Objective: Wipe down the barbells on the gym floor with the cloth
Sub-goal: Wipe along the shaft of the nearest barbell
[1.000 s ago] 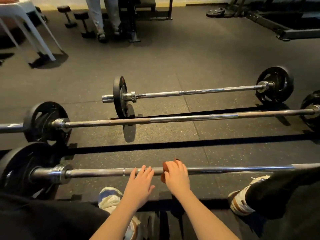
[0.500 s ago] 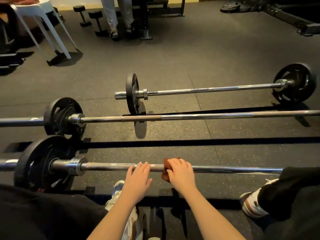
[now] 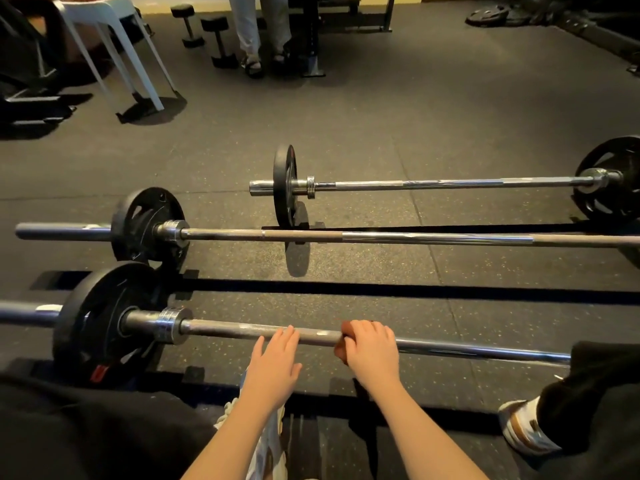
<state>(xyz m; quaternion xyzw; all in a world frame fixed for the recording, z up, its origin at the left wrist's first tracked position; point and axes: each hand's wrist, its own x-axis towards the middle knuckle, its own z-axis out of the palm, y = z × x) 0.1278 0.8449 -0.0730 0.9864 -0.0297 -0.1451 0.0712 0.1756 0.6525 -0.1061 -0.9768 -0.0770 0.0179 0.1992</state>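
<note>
Three barbells lie side by side on the dark rubber floor. The nearest barbell (image 3: 235,332) runs across in front of my knees, with a black plate (image 3: 100,323) at its left end. My right hand (image 3: 372,351) wraps a reddish-brown cloth (image 3: 341,348) around this bar near its middle. My left hand (image 3: 277,362) rests flat with fingertips on the bar just left of the cloth, holding nothing. The middle barbell (image 3: 381,236) and the far barbell (image 3: 450,184) lie beyond, untouched.
A white plastic chair (image 3: 114,46) stands at the back left. A person's legs (image 3: 259,32) stand beside dumbbells (image 3: 218,39) and a bench frame at the back. My knees and shoes (image 3: 523,431) frame the bottom. Open floor lies beyond the far barbell.
The view has shifted left, bringing the plates at the bars' left ends further into frame. Both hands stay on the nearest bar, the cloth hand in about the same place.
</note>
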